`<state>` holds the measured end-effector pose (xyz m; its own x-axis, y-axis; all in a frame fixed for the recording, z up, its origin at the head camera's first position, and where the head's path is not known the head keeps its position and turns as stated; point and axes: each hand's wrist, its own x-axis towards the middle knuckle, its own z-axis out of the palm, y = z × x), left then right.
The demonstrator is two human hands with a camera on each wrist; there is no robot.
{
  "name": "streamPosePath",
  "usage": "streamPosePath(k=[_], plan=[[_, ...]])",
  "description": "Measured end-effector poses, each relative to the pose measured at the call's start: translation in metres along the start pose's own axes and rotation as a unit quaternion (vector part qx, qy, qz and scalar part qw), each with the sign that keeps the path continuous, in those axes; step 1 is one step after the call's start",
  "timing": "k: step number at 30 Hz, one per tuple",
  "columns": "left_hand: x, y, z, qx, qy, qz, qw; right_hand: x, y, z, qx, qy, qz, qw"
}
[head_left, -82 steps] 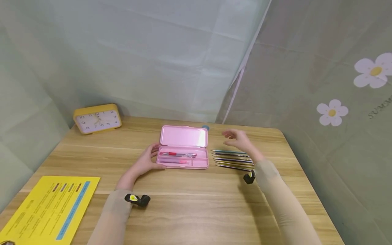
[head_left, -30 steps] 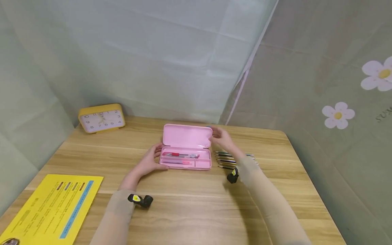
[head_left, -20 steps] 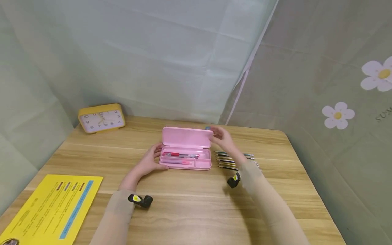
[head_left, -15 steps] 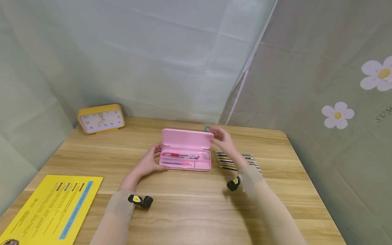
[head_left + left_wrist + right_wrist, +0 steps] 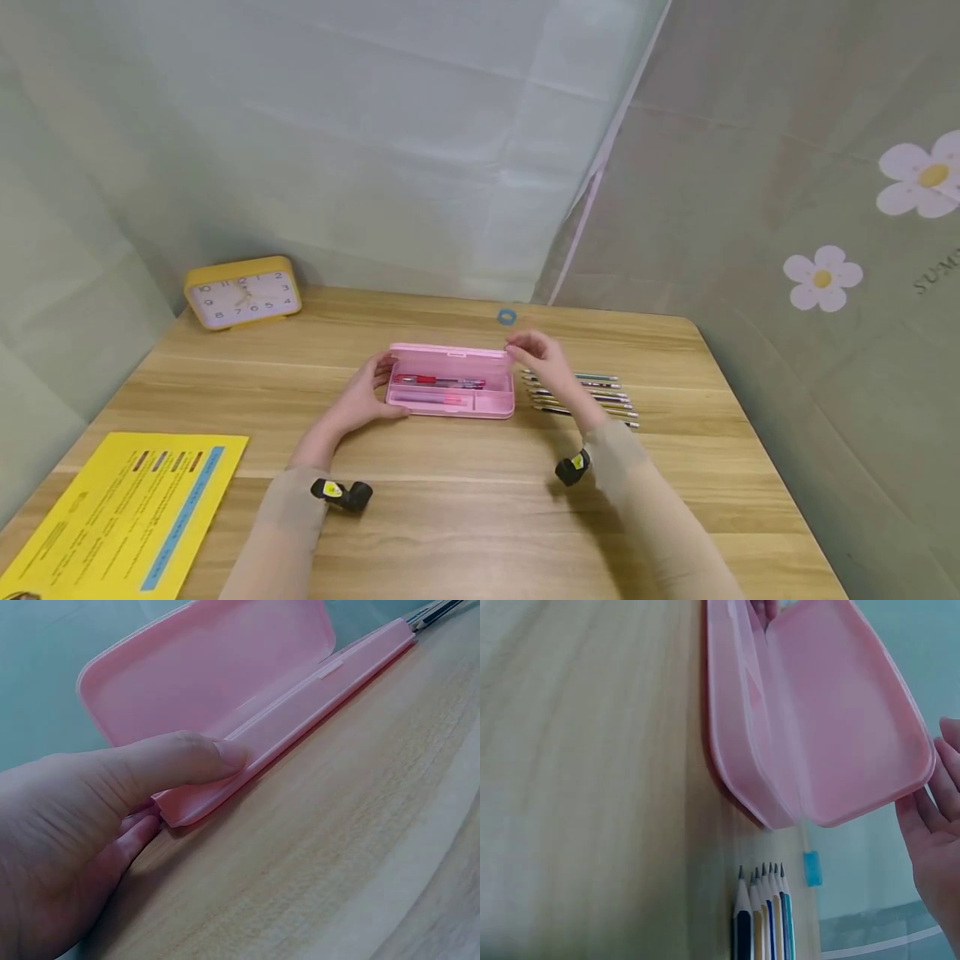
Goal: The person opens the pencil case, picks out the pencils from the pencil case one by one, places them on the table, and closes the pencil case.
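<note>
A pink pencil case (image 5: pixel 495 406) lies on the table, its hinged lid (image 5: pixel 847 712) tilted up over the tray. Inside are pens with red parts (image 5: pixel 438 382) and a pinkish pen (image 5: pixel 431 399) in the front compartment. My left hand (image 5: pixel 356 400) grips the case's left end; in the left wrist view the thumb (image 5: pixel 187 759) lies on the front wall and the other fingers are partly hidden behind the end. My right hand (image 5: pixel 547 362) holds the lid by its right corner; some of its fingers (image 5: pixel 945 769) are partly hidden behind the lid in the right wrist view.
Several pencils (image 5: pixel 588 398) lie side by side right of the case, under the right forearm. A small blue ring-shaped item (image 5: pixel 507 317) sits behind the case. A yellow clock (image 5: pixel 243 292) stands back left, and a yellow printed sheet (image 5: pixel 127 508) lies front left.
The right hand has come from above the pencils to the lid's corner. With it, the lid has swung forward from leaning back to partly over the tray. The left hand stays put.
</note>
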<state>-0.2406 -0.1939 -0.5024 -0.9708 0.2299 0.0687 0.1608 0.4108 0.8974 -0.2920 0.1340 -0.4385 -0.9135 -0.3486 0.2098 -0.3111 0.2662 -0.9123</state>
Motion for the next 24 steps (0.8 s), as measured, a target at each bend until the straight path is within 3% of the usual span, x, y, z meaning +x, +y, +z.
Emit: streamPosePath(k=[10,14,20,24], plan=[[0.000,-0.001,0.000,-0.008,0.000,0.014,0.9999,-0.017,-0.010,0.005,-0.008,-0.075,0.013,0.9971],[-0.001,-0.001,-0.001,-0.018,-0.002,0.015,0.9997,-0.018,-0.005,0.005,-0.023,-0.098,0.012,0.9948],[0.000,-0.001,-0.002,-0.023,-0.014,0.012,0.9996,-0.015,0.007,0.004,-0.102,-0.141,0.030,0.9844],[0.000,-0.001,-0.001,0.006,-0.017,0.018,0.9997,-0.014,0.015,0.007,-0.154,-0.152,0.025,0.9760]])
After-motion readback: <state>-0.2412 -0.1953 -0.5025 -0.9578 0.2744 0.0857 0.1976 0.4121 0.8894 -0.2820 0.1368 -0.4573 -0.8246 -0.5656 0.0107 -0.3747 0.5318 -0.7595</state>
